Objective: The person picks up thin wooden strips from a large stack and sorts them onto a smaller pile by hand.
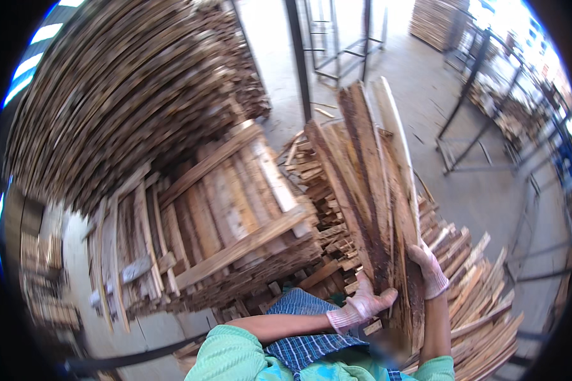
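A bundle of long wooden slats (372, 184) is standing nearly upright in front of the person, leaning slightly away, with the left hand (361, 306) pressing against its near left side and the right hand (429, 270) gripping its right edge. A stacked pile of boards (229, 222) is lying to the left of the bundle, and a taller stack of planks (121, 89) is rising behind that. Loose short offcuts (476, 298) are lying to the right, below the bundle. Metal racks (476, 120) are standing farther back on the right, on the concrete floor (419, 89).
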`<state>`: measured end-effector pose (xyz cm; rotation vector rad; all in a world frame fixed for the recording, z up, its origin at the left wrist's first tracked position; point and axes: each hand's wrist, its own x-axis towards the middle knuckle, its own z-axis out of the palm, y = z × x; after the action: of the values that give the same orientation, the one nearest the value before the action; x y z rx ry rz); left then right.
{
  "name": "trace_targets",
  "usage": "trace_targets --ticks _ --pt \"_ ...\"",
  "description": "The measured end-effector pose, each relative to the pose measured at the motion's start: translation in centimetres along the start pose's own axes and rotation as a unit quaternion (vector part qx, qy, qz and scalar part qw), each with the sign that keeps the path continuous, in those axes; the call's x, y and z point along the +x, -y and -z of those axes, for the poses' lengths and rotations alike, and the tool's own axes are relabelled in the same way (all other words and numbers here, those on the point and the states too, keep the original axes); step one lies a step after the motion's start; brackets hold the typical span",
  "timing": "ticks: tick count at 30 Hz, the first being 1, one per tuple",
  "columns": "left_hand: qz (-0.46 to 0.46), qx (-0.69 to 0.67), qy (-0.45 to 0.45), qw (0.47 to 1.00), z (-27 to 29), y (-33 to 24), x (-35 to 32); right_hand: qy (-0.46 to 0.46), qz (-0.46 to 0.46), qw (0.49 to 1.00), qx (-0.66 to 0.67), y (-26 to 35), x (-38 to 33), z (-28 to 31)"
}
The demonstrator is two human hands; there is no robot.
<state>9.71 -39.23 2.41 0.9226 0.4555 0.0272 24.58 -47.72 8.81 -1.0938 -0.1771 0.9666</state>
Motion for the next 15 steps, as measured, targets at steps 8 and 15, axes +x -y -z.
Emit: trace_targets --ticks 8,15 --pt "-0.239 0.127 -0.253 0.929 16.5 -15.7 -5.6 0.176 -0.092 0.972 -0.128 -5.8 16.1 -21.1" --pt "0.014 0.516 -0.533 0.670 39.1 -15.4 -6.6 0.079 -0.018 0.830 -0.552 -14.9 21.6 -29.7"
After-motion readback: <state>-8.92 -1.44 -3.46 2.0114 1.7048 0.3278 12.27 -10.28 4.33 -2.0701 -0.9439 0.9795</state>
